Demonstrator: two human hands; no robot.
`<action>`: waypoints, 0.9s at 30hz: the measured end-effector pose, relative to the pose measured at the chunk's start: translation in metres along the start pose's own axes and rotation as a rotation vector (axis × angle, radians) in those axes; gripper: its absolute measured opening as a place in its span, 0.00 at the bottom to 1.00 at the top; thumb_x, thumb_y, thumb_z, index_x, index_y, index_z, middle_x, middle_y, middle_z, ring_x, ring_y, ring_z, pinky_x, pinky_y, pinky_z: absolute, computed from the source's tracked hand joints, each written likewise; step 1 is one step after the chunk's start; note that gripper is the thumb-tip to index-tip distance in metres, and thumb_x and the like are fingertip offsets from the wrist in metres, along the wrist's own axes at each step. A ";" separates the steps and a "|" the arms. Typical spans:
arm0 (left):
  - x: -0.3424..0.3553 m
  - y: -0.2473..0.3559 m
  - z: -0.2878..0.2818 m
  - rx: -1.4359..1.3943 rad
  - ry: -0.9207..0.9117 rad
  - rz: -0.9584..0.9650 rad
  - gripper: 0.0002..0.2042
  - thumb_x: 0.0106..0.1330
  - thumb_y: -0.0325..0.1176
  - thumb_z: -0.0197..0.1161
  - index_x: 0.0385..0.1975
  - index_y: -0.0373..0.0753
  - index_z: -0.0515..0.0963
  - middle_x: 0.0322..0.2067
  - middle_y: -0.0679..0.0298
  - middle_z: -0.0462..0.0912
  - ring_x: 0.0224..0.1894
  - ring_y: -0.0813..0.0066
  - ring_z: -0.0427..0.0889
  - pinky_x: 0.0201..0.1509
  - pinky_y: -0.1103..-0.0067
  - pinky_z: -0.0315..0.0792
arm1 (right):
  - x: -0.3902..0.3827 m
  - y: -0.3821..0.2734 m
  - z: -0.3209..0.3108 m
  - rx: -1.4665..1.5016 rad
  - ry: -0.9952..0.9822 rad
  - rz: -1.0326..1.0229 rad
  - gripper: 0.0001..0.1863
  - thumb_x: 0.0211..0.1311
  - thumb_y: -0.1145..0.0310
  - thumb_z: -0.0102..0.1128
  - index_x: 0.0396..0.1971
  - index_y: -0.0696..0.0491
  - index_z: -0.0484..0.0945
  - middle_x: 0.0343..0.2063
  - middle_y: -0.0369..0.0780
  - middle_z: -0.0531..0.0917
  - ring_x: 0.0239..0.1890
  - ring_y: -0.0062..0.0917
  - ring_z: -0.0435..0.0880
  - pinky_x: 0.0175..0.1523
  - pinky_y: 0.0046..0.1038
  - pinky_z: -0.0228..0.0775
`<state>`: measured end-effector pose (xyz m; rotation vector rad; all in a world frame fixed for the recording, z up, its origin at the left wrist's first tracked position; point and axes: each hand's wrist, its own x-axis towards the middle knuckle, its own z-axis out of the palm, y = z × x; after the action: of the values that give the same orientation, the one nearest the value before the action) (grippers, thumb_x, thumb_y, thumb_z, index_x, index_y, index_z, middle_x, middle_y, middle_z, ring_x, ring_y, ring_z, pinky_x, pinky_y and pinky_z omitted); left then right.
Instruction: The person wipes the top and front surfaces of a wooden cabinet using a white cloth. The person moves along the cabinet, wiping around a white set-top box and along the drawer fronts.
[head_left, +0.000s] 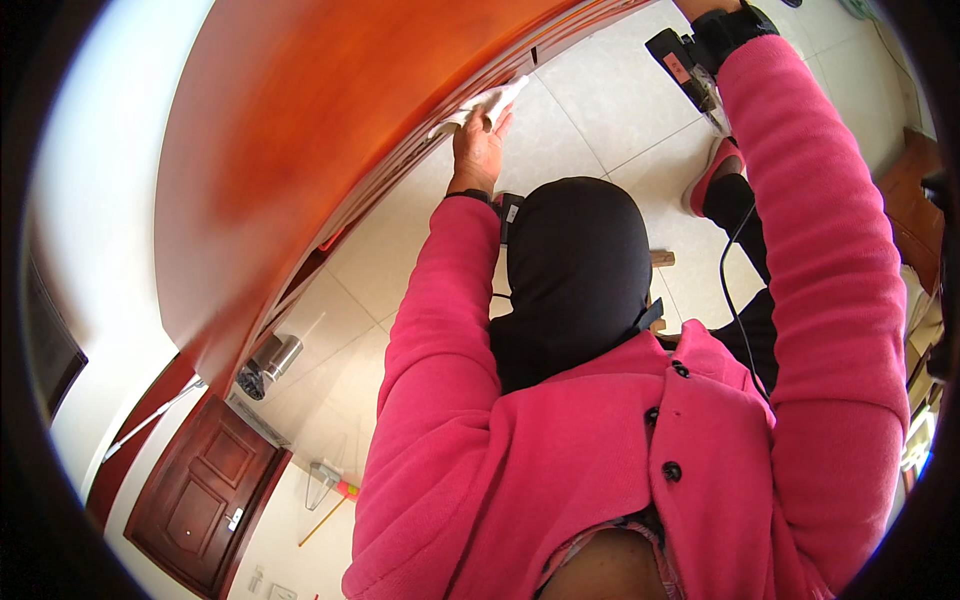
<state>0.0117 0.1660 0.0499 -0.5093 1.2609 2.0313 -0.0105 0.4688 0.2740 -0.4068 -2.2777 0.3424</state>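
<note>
Head view: left hand (478,145) fingers clamped on white cloth (487,104) against wooden door (330,130); right fingers unseen.

Bright, even daylight. Pale floor tiles (600,90) at upper centre reflect light softly, without harsh shadows. Broad sheen on the orange-brown wooden panel (330,130) at upper left, its surface smeared and soft. White wall at far left nearly washed out. Strong fisheye bending; straight edges curve toward the rim. Black vignette rings the frame. Pink sleeves sharp at centre.
</note>
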 end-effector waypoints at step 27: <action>-0.096 0.068 -0.200 0.142 0.709 0.247 0.24 0.76 0.32 0.50 0.68 0.34 0.54 0.63 0.53 0.68 0.60 0.63 0.75 0.64 0.66 0.74 | -0.002 -0.001 -0.010 0.027 -0.063 0.082 0.15 0.64 0.60 0.51 0.36 0.52 0.84 0.43 0.40 0.85 0.54 0.33 0.78 0.62 0.36 0.63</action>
<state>0.0237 -0.0647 0.0625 -1.1136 1.9443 2.0014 -0.0020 0.4682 0.2791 -0.4826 -2.3190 0.4332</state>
